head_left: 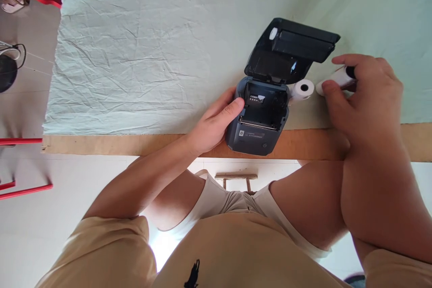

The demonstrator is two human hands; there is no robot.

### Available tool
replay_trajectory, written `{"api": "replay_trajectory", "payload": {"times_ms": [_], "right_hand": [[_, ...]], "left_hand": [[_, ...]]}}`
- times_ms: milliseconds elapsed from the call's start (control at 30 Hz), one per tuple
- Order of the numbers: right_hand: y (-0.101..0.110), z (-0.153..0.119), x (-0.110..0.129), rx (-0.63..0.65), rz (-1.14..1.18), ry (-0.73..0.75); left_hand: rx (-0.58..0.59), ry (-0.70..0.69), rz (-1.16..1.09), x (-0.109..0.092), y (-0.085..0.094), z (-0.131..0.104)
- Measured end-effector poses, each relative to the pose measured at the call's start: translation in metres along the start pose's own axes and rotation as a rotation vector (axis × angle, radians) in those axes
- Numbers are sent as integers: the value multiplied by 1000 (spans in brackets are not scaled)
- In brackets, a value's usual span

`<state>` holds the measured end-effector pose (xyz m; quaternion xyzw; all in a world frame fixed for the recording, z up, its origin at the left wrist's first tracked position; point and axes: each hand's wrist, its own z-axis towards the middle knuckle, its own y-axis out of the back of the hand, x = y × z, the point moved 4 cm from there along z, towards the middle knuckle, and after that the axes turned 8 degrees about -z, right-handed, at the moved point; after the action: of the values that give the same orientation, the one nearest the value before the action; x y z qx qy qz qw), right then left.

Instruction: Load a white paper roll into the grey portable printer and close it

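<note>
Dark printer sits at the worktop front, its near end over the bare wooden edge. Lid hinged fully open, toward 1 o'clock of the body. Bay inside shows a small label; no roll seated in it. Left hand at the printer's 9 o'clock, gripping the side, thumb over the bay rim, other fingers mostly hidden by the body. White roll at the printer's 2 o'clock, just beside it, dark core facing up; contact with the body unclear. Second white roll further out at 2 o'clock, tilted, under the right hand. Thumb against that roll, index stretched past its far side, rest curled; can't tell if the grip is closed. Pale green cloth covers the top, wrinkled toward 10 o'clock. Wooden stool below, between 6 and 7 o'clock.
</note>
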<state>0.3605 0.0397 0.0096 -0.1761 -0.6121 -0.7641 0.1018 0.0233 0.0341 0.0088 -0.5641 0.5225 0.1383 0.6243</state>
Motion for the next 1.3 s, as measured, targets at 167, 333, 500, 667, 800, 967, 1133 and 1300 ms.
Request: {"api": "replay_trajectory", "payload": {"times_ms": [167, 333, 500, 667, 800, 967, 1133, 1300], "right_hand": [[1, -8, 25, 102, 67, 32], [-2, -7, 22, 23, 57, 53], [-4, -12, 24, 76, 116, 143], [-3, -8, 23, 74, 44, 131], [-4, -12, 21, 60, 121, 24], [-2, -13, 15, -77, 304, 79], [-5, -6, 9, -337, 272, 160], [2, -17, 36, -521, 450, 363]], "left_hand": [[-7, -3, -3, 0, 0, 0], [-5, -3, -10, -1, 0, 0], [1, -6, 2, 0, 1, -1], [-14, -1, 9, -1, 0, -1], [-8, -2, 9, -1, 0, 0], [-3, -13, -1, -1, 0, 0], [-10, -11, -17, -1, -1, -1], [-24, 0, 7, 1, 0, -1]]}}
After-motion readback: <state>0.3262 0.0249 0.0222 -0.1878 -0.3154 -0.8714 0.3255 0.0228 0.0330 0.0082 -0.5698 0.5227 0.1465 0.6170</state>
